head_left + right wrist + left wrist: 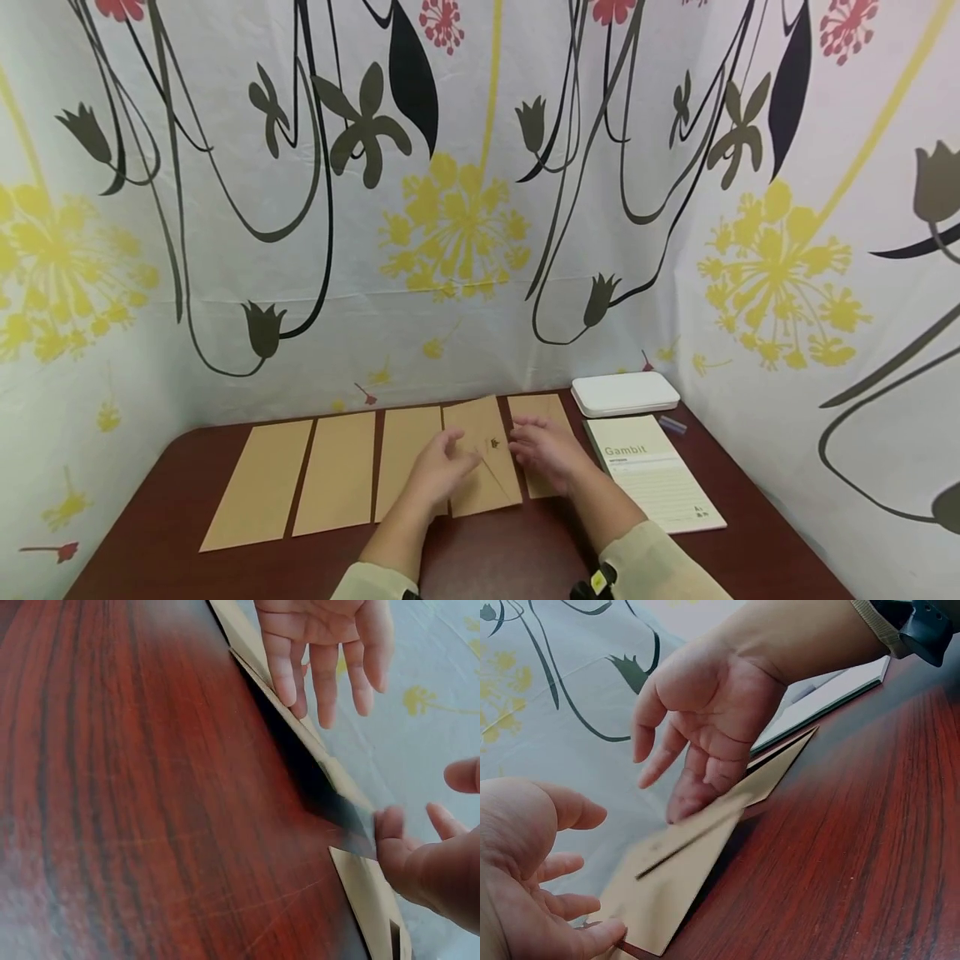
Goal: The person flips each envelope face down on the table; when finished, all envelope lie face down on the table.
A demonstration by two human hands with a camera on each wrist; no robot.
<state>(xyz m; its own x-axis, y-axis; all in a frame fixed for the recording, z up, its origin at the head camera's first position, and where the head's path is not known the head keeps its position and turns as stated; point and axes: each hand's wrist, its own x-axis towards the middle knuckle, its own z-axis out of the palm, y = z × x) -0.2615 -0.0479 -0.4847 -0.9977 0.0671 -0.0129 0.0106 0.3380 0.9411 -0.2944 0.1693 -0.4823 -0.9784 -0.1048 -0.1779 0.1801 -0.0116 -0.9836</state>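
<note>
A brown kraft envelope with a small dark print and a thin dark line lies slightly askew in a row of similar brown pieces. Its near edge stands a little off the table, with dark shadow below it in the right wrist view. My left hand is over its left side, fingers loosely bent; in the left wrist view a fingertip meets its edge. Beyond its right side, my right hand hovers over the last brown piece, fingers relaxed and holding nothing. Whether the right fingers touch paper, I cannot tell.
More brown pieces lie in line to the left on the dark red table. A Gambit notebook, a white case and a small bluish item are at the right. A patterned curtain encloses the table.
</note>
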